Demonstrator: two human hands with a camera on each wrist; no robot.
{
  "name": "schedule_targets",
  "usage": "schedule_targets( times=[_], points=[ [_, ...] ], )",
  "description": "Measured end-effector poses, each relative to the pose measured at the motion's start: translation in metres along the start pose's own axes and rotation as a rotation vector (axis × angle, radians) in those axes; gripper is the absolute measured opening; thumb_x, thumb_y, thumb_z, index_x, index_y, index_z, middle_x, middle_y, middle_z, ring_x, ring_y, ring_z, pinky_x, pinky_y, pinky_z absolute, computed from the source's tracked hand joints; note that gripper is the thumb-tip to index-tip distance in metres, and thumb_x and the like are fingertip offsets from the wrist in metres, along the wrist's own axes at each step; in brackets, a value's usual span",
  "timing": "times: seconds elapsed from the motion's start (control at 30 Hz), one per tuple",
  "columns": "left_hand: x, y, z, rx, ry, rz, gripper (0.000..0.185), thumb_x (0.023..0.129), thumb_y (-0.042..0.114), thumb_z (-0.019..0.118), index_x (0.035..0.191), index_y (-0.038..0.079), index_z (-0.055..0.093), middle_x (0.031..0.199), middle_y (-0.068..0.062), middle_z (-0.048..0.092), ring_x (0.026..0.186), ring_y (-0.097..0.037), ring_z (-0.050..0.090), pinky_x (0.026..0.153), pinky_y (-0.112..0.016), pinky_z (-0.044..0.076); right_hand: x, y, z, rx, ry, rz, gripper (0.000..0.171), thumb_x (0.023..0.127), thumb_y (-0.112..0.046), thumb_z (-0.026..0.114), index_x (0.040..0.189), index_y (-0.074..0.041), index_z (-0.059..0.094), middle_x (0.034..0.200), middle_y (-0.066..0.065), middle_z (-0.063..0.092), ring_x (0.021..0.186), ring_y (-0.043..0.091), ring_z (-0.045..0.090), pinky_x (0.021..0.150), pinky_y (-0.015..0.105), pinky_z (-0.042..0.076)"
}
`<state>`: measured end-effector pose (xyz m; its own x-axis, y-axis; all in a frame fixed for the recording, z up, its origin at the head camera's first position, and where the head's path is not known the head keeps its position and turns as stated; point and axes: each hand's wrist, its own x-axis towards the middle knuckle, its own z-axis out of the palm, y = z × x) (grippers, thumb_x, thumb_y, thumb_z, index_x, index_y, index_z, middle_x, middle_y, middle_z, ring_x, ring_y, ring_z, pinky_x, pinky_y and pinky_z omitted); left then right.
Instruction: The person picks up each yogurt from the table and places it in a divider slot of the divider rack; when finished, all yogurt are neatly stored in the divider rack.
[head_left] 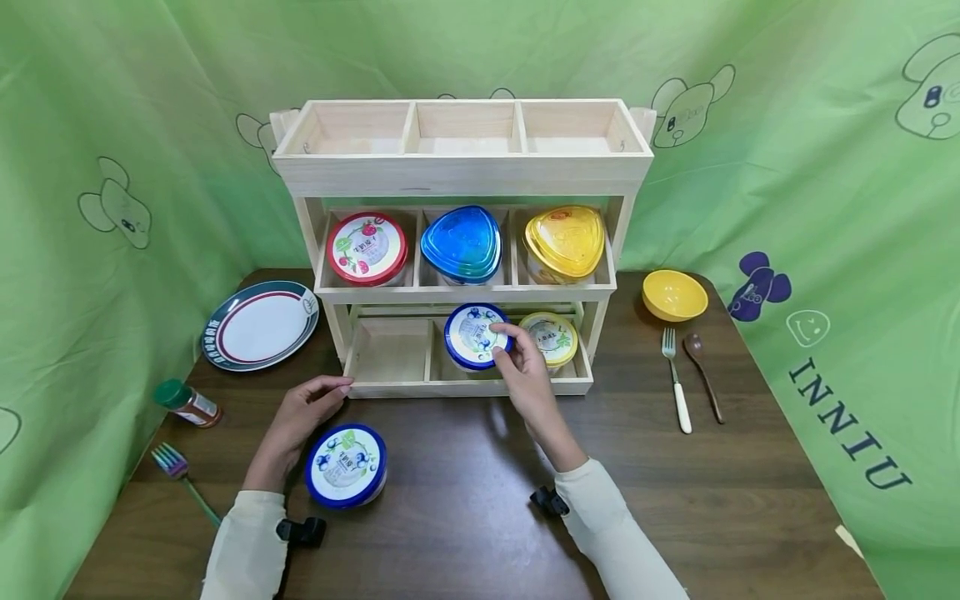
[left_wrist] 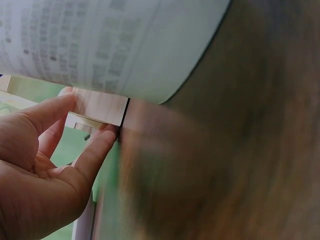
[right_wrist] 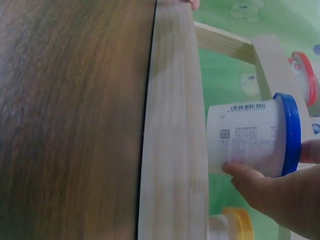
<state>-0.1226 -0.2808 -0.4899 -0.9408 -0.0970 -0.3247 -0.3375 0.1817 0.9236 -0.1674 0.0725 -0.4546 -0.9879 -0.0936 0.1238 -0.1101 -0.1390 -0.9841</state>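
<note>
My right hand (head_left: 528, 379) grips a blue-lidded tub (head_left: 474, 335) in the middle compartment of the lowest tier of a wooden shelf (head_left: 465, 177). In the right wrist view the thumb lies against the white wall of the tub (right_wrist: 247, 135) and a finger is at its lid. With fingertips and thumb, my left hand (head_left: 300, 421) pinches the front left corner of that tier; the left wrist view shows the fingers on both sides of the wood (left_wrist: 102, 106). Another blue-lidded tub (head_left: 347, 467) stands on the table beside the left hand.
A yellow-lidded tub (head_left: 551, 337) is right of the held one. Red (head_left: 367, 248), blue (head_left: 461, 243) and yellow (head_left: 564, 242) lidded tubs fill the middle tier. Left lie a plate (head_left: 262, 325), spice jar (head_left: 187, 403) and fork (head_left: 180, 475); right, a bowl (head_left: 675, 296), fork (head_left: 677, 383) and spoon (head_left: 703, 375).
</note>
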Motion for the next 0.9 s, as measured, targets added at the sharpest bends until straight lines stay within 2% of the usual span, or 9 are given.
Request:
schedule_targets(
  times=[0.23, 0.4, 0.5, 0.67, 0.7, 0.73, 0.8, 0.9],
  points=[
    [-0.001, 0.001, 0.0, 0.003, 0.004, 0.013, 0.037, 0.109, 0.025, 0.07, 0.141, 0.005, 0.071, 0.115, 0.008, 0.069, 0.1, -0.008, 0.061, 0.087, -0.021, 0.054, 0.007, 0.011, 0.008, -0.038, -0.007, 0.033, 0.035, 0.106, 0.007, 0.052, 0.141, 0.007, 0.059, 0.143, 0.025, 0.058, 0.119, 0.025, 0.062, 0.096, 0.023, 0.053],
    [-0.002, 0.002, 0.001, 0.005, 0.007, 0.016, 0.037, 0.109, 0.025, 0.071, 0.14, 0.005, 0.072, 0.114, 0.008, 0.07, 0.099, -0.008, 0.06, 0.086, -0.021, 0.054, 0.01, 0.018, 0.011, -0.11, -0.028, 0.081, 0.035, 0.108, 0.002, 0.052, 0.143, 0.003, 0.059, 0.144, 0.026, 0.059, 0.122, 0.027, 0.062, 0.099, 0.032, 0.053],
    [-0.002, 0.003, 0.002, 0.008, 0.006, 0.017, 0.038, 0.109, 0.026, 0.071, 0.14, 0.005, 0.071, 0.116, 0.008, 0.07, 0.1, -0.007, 0.061, 0.087, -0.021, 0.054, 0.009, 0.017, 0.01, -0.163, -0.047, 0.078, 0.036, 0.108, 0.0, 0.054, 0.144, 0.002, 0.06, 0.144, 0.026, 0.06, 0.122, 0.032, 0.062, 0.097, 0.036, 0.053],
    [-0.002, 0.003, 0.002, 0.013, 0.007, 0.014, 0.038, 0.109, 0.026, 0.07, 0.141, 0.005, 0.071, 0.118, 0.008, 0.07, 0.101, -0.007, 0.062, 0.088, -0.02, 0.054, 0.005, 0.014, 0.005, -0.259, -0.068, 0.025, 0.042, 0.106, 0.001, 0.059, 0.148, 0.004, 0.06, 0.15, 0.025, 0.059, 0.136, 0.039, 0.058, 0.111, 0.046, 0.049],
    [-0.002, 0.002, 0.002, 0.013, 0.007, 0.015, 0.038, 0.109, 0.026, 0.07, 0.141, 0.005, 0.071, 0.118, 0.008, 0.07, 0.101, -0.007, 0.061, 0.088, -0.02, 0.054, 0.003, 0.014, 0.004, -0.287, -0.063, 0.016, 0.043, 0.105, -0.001, 0.06, 0.148, 0.003, 0.06, 0.148, 0.024, 0.06, 0.131, 0.04, 0.06, 0.109, 0.046, 0.05],
    [-0.002, 0.002, 0.002, 0.013, 0.007, 0.017, 0.038, 0.109, 0.026, 0.07, 0.141, 0.005, 0.071, 0.118, 0.008, 0.07, 0.101, -0.007, 0.061, 0.088, -0.02, 0.054, 0.001, 0.013, 0.003, -0.305, -0.059, 0.012, 0.044, 0.105, -0.001, 0.06, 0.149, 0.003, 0.06, 0.148, 0.024, 0.06, 0.135, 0.04, 0.058, 0.112, 0.048, 0.048],
    [-0.002, 0.002, 0.002, 0.008, 0.009, 0.02, 0.037, 0.109, 0.025, 0.07, 0.14, 0.005, 0.071, 0.117, 0.008, 0.07, 0.101, -0.007, 0.061, 0.088, -0.02, 0.054, -0.004, 0.011, -0.001, -0.329, -0.055, 0.008, 0.044, 0.105, -0.002, 0.062, 0.149, 0.001, 0.061, 0.156, 0.027, 0.054, 0.141, 0.043, 0.054, 0.115, 0.051, 0.046],
    [-0.002, 0.001, 0.002, 0.005, 0.011, 0.02, 0.036, 0.109, 0.025, 0.071, 0.139, 0.006, 0.072, 0.115, 0.009, 0.07, 0.1, -0.007, 0.061, 0.087, -0.02, 0.054, -0.013, 0.008, -0.006, -0.322, -0.069, 0.003, 0.043, 0.106, -0.004, 0.062, 0.148, 0.001, 0.061, 0.168, 0.03, 0.037, 0.154, 0.045, 0.04, 0.121, 0.055, 0.04]
  ],
)
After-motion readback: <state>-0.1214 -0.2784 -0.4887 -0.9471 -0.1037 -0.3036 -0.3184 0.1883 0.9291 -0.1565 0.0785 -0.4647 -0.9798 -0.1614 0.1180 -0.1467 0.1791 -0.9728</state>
